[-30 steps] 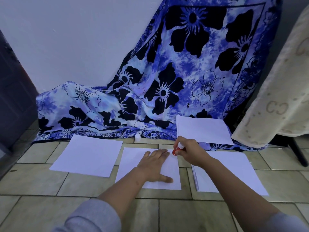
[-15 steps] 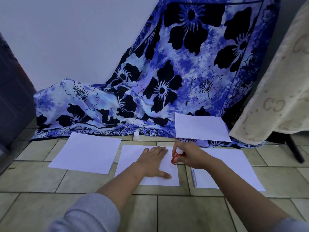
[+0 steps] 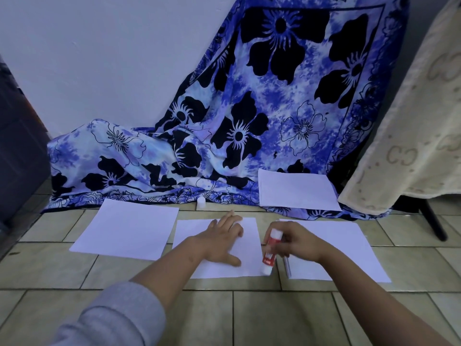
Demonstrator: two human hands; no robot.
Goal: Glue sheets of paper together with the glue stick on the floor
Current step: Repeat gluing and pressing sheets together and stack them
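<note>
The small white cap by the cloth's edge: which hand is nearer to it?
Left. The left hand lies flat on the middle sheet, its fingertips just below the cap. The right hand, holding the glue stick, sits farther right.

Bare floor tiles (image 3: 249,318) lie open in front of the middle sheet (image 3: 219,268), plenty of room there. To its left another sheet (image 3: 124,228), with a narrow strip of tile between. Right of it a paper stack (image 3: 349,245) sits close. Behind it a small white cap (image 3: 201,202) stands against the draped cloth (image 3: 224,136), blocking that side.
</note>
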